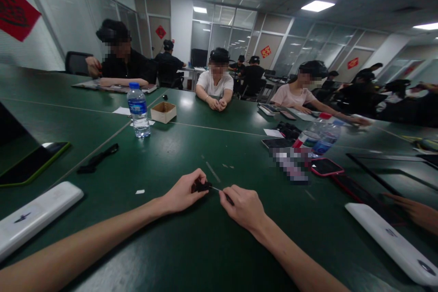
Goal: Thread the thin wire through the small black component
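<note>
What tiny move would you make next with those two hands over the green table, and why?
Probably ease the thin tool in the right hand slightly into the small black piece pinched in the left hand: its tip seems to touch the piece, just above the table.

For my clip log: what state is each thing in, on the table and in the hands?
Left hand: pinched on small black part.
Right hand: closed on thin tool, tip at the part.
Water bottle: upright, capped.
Cardboard box: open on top.
Pink phone: flat, screen dark.
Green-edged tablet: flat, screen dark.
</note>
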Motion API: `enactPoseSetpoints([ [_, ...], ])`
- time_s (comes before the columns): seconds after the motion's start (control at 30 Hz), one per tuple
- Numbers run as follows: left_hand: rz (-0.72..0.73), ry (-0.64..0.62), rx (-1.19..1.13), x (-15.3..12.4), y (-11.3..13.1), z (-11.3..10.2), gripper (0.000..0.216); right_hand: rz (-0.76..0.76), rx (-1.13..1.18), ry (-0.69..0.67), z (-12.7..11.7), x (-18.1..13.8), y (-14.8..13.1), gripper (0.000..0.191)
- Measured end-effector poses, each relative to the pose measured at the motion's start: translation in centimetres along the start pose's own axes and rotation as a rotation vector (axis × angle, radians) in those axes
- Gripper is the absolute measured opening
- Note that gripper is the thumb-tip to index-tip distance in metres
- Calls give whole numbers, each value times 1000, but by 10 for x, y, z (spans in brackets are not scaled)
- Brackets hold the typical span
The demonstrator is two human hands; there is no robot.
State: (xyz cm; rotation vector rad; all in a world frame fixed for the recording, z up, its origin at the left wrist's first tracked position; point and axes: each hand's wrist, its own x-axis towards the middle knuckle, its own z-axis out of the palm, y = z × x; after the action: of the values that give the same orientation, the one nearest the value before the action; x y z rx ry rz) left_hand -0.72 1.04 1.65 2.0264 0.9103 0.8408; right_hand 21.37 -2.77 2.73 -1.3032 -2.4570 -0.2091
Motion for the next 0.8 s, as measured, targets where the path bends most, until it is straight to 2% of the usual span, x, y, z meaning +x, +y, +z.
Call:
enactPoseSetpoints([
  [0.17, 17, -25, 20, 0, 2, 0, 19, -57, -20, 2, 1, -1, -5, 33],
  [0.4, 12, 13, 52, 1, -1, 2, 24, 32, -10, 0, 1, -1, -1, 36],
  [0.8, 71, 16, 141, 1, -3, 1, 28, 25, -11, -23, -1, 0, -5, 36],
])
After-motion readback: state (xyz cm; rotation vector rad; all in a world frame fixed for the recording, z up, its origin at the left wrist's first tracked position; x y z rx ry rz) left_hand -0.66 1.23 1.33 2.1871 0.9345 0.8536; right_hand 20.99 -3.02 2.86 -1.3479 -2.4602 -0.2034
